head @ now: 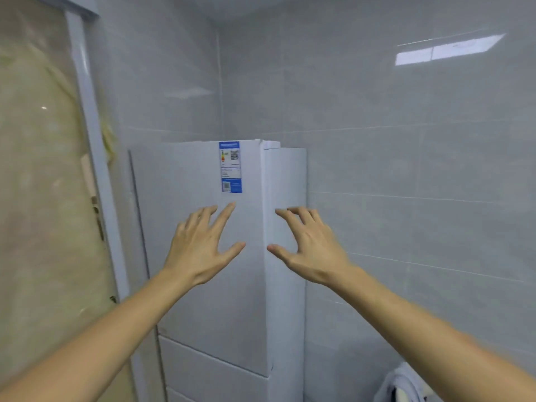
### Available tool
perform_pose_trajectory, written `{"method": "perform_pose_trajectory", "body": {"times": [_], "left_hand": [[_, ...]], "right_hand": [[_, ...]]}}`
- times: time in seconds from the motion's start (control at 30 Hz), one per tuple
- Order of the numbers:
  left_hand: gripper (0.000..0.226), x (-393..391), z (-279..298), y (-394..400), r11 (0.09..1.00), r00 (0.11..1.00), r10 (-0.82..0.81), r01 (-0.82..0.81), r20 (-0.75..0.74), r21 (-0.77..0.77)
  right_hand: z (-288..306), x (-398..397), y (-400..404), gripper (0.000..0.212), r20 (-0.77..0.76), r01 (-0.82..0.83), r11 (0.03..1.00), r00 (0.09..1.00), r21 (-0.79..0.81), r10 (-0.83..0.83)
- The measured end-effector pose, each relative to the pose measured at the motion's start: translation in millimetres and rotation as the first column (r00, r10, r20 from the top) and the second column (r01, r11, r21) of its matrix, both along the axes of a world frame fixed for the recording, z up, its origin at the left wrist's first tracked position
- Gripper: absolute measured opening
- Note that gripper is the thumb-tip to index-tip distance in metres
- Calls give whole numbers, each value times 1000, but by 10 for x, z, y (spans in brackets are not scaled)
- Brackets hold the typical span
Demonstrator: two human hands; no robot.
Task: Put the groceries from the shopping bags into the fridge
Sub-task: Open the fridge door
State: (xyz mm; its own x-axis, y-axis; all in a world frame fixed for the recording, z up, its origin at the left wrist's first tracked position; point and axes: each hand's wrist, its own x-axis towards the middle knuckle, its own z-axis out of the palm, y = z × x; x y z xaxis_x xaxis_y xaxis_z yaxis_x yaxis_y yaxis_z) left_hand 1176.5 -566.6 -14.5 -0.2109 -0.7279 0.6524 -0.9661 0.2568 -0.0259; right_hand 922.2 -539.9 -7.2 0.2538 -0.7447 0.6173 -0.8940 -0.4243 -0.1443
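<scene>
A tall white fridge (188,175) stands in the corner with its doors closed and a blue energy label (230,166) near the top of the upper door. My left hand (200,245) is spread in front of the upper door, fingers apart, holding nothing. My right hand (307,245) hovers with fingers apart at the door's right edge, by the fridge's side panel (285,181), and is also empty. No groceries are in view. A white shopping bag (401,385) shows partly at the bottom right on the floor.
Grey tiled walls (406,169) close in behind and to the right of the fridge. A glass door with a pale frame (92,134) stands to the left. Lower fridge drawers (208,369) sit beneath the upper door.
</scene>
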Motion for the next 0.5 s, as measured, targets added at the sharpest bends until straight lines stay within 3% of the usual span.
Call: {"method": "perform_pose_trajectory", "body": {"times": [0.23,0.5], "left_hand": [[90,1507,-183,-301,977,975,211,-209,-71,38],[85,2383,-388,-1241,961,947,275,-266,-164,71]], "right_hand": [[-1,1702,-844,74,-86,-267,963,961,-30,263],[50,2964,-2130,70,-222,-393,915,904,-90,367]]}}
